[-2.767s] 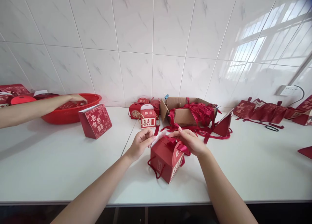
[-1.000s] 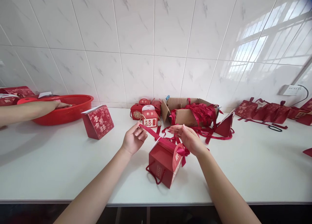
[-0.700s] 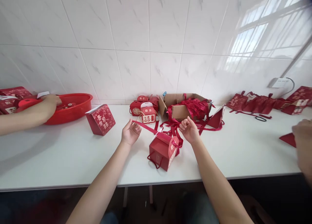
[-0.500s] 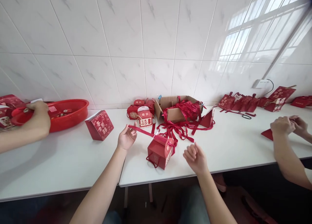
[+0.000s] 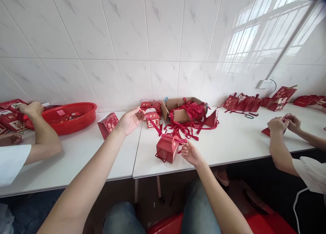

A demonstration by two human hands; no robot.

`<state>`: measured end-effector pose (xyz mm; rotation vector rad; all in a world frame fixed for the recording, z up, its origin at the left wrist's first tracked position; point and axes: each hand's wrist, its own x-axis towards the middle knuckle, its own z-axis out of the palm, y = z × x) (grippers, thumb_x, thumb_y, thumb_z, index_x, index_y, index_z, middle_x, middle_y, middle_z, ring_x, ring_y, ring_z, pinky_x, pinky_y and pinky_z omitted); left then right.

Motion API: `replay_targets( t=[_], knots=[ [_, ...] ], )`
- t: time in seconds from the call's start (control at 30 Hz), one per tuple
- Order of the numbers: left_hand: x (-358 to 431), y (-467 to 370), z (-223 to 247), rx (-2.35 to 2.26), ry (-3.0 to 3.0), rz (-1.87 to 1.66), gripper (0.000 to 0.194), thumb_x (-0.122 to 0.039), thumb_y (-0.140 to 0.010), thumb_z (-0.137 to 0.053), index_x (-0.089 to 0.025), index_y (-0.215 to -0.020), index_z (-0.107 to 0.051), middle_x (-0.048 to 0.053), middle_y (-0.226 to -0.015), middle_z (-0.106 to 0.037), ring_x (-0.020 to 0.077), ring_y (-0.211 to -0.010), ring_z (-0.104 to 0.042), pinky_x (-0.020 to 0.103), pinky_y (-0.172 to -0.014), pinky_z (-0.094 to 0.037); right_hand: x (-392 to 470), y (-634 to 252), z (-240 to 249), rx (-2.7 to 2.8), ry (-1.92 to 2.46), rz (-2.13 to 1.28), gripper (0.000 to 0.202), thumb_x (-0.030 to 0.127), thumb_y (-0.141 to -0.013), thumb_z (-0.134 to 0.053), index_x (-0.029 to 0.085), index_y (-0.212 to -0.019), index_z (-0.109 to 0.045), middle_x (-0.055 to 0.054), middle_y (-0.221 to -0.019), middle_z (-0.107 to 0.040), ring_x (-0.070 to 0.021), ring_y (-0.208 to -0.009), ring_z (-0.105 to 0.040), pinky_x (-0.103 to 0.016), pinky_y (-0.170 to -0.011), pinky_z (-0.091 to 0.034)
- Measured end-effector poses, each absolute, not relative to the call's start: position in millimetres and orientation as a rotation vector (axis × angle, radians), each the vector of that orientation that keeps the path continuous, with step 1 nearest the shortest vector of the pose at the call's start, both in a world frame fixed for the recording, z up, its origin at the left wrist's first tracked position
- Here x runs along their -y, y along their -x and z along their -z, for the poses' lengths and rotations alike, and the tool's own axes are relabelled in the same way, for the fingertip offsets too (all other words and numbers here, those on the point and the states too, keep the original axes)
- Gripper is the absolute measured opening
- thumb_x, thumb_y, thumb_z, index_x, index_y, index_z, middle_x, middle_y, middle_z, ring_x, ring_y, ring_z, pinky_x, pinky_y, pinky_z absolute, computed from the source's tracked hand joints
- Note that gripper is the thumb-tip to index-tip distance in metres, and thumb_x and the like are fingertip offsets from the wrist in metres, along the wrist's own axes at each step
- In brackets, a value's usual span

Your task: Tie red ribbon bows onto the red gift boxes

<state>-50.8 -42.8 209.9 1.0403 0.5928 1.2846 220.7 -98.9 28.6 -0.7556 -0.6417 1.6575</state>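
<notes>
A small red gift box [image 5: 164,149] with gold lettering and a cord handle stands before me near the table's front edge. Red ribbon [image 5: 154,124] runs over its top. My left hand [image 5: 130,121], raised to the box's left, pinches one end of that ribbon and draws it up in a slanting line. At the box's right side my right hand [image 5: 190,153] pinches the ribbon's other part between thumb and finger, close to the box top. A white strip sticks up at the box's top; what it belongs to is unclear.
Behind the box, a cardboard carton [image 5: 181,115] spills red ribbons. Finished-looking boxes [image 5: 152,118] stand beside it. To the left are another red box [image 5: 108,124] and a red plastic basin [image 5: 76,120]. Scissors [image 5: 249,116] lie right. Co-workers' arms reach in from both sides.
My left hand has lifted away, pulling its ribbon end up. My right hand has moved to the box and taken hold of the ribbon there. The view has shifted slightly.
</notes>
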Motion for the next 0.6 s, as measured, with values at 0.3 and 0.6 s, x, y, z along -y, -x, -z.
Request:
replay_targets(
  t=[0.3, 0.6],
  knots=[
    [57.5, 58.5, -245.4, -0.689, -1.331, -1.366, 0.015, -0.023, -0.077, -0.065, -0.011, -0.067, -0.063, 0.005, -0.069, -0.062, 0.014, -0.069, -0.061, 0.026, -0.068, -0.05, 85.6, -238.4, -75.4, 0.782, 0.861, -1.309, 0.037, 0.045, -0.06, -0.079, 0.017, -0.064, -0.056, 0.004, -0.058, -0.055, -0.0066, -0.048, -0.044, -0.022, -0.047, -0.037],
    [64.9, 59.7, -249.4, -0.876, -1.485, -1.435, 0.03, -0.019, -0.056, -0.081, -0.013, -0.083, -0.069, 0.005, -0.083, -0.068, 0.0148, -0.077, -0.062, 0.028, -0.074, -0.048, 78.0, -259.1, -152.6, 1.064, 0.886, -1.136, 0.031, 0.039, -0.061, -0.08, 0.017, -0.079, -0.068, 0.004, -0.059, -0.054, -0.0086, -0.055, -0.048, -0.023, -0.053, -0.039]
  ],
)
